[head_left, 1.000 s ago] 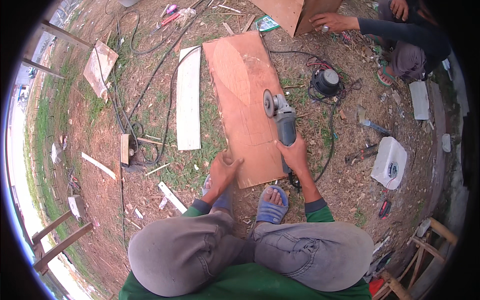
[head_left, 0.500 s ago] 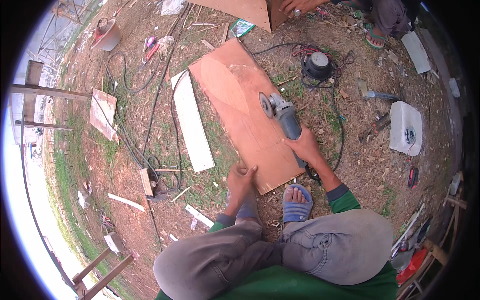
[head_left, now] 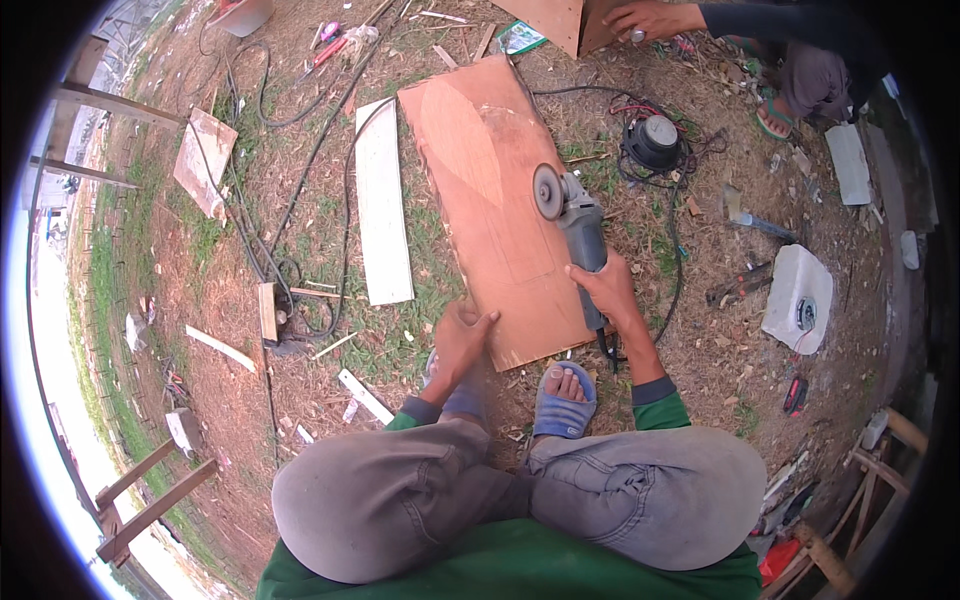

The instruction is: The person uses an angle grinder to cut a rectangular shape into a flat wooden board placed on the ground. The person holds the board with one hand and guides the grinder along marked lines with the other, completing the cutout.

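My right hand [head_left: 609, 289] is wrapped round the body of a grey angle grinder [head_left: 584, 233], whose disc [head_left: 547, 191] is over the right side of a reddish plywood panel [head_left: 470, 160]. The panel lies on the ground and has a paler oval patch and drawn lines. My left hand [head_left: 463, 335] grips the panel's lower left edge with curled fingers. A long pale board [head_left: 382, 240] lies along the panel's left. My knees and blue sandals [head_left: 565, 400] are just below it.
A coworker's hand [head_left: 655, 22] touches a plywood box [head_left: 560, 20] at upper right. A black speaker [head_left: 652, 143], cables [head_left: 285, 220], a foam block [head_left: 798, 298], wood offcuts and scattered tools lie around. Wooden frames [head_left: 160, 500] stand at the left and lower right edges.
The whole view swung and came back as my head moved. The grinder's disc has tilted a little to show more of its face. Both hands keep their hold.
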`<state>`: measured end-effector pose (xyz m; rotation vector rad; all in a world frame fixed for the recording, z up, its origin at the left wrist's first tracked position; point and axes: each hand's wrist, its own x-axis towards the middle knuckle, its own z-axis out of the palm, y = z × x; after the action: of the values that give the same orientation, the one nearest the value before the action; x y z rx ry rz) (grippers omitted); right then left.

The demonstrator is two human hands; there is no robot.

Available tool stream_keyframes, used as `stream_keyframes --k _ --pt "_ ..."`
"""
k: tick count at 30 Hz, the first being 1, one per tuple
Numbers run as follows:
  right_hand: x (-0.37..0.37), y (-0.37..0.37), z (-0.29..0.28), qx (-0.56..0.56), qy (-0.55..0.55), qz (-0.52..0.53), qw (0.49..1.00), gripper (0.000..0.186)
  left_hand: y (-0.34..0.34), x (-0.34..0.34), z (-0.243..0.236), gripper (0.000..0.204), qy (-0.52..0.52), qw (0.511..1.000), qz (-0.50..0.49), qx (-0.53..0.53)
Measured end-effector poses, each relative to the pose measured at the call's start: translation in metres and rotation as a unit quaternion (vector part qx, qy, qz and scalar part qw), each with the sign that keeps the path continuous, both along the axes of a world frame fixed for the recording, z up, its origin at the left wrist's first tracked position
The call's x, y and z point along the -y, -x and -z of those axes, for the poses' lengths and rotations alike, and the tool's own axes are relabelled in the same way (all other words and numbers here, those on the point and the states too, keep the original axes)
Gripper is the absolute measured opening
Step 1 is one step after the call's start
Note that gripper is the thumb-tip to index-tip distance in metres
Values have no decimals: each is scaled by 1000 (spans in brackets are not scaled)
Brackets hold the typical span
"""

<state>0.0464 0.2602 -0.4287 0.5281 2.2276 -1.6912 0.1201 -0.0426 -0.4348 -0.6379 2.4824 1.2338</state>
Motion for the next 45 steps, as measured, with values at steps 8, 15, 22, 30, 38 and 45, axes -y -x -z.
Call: stream_keyframes --k 8,15,22,30,38,45 --pt "0 4 7 -16 -46 -22 999 51 0 0 -1 55 -13 1000 -8 6" --pt "2 5 13 -20 -50 -12 998 49 2 2 2 59 -7 1000 3 4" --pt "2 6 6 -16 -58 -18 998 49 0 3 8 54 -3 1000 5 -14" --pt "1 7 8 2 -63 -23 998 45 -1 3 8 53 -4 1000 3 -20" --pt "0 8 7 -6 -56 -33 998 44 0 2 2 59 -6 1000 2 9" --pt "2 13 -7 -9 -94 -47 994 46 1 3 6 56 3 1000 8 -14"
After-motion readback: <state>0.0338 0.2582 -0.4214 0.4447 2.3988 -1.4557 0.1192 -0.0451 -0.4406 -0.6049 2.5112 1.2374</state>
